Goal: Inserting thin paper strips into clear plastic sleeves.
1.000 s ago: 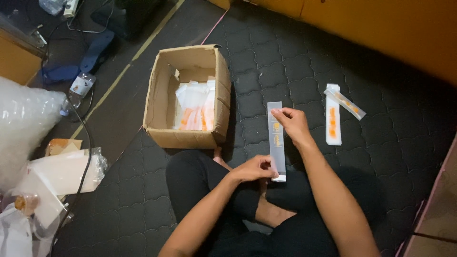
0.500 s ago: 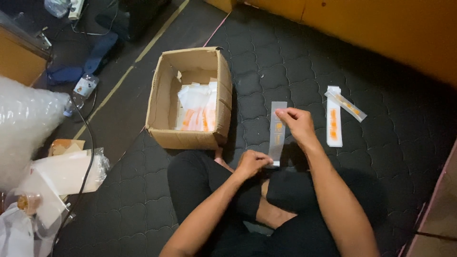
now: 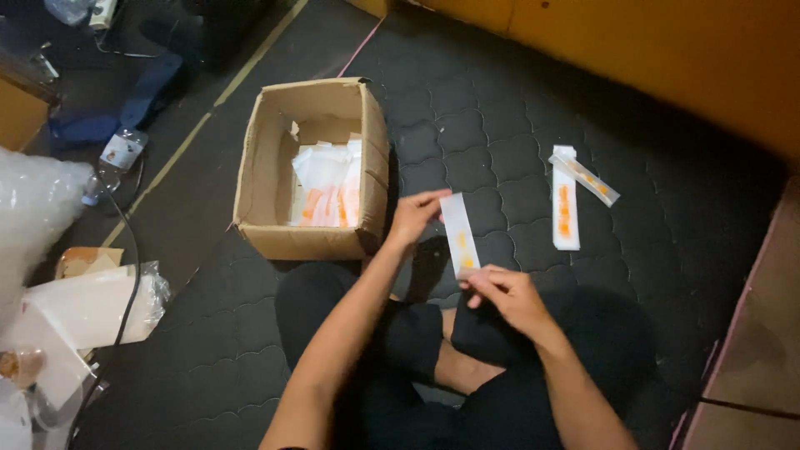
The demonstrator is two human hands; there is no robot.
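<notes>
white sachet (image 3: 460, 235) with orange print is pinched taut at mid-frame, left hand (image 3: 414, 218) gripping its top, right hand (image 3: 507, 293) its bottom, beside the box (image 3: 310, 167) on the floor.

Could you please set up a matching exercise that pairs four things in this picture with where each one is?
Things:
1. long white packet
2. cardboard box
3. two white packets
4. crumpled clear plastic

Places:
A. at the far left edge of the view
B. on the dark mat, right of the hands
C. held between the left hand and the right hand
D. open on the mat, left of the hands, with more packets inside

Pairs: 1-C, 2-D, 3-B, 4-A
</notes>
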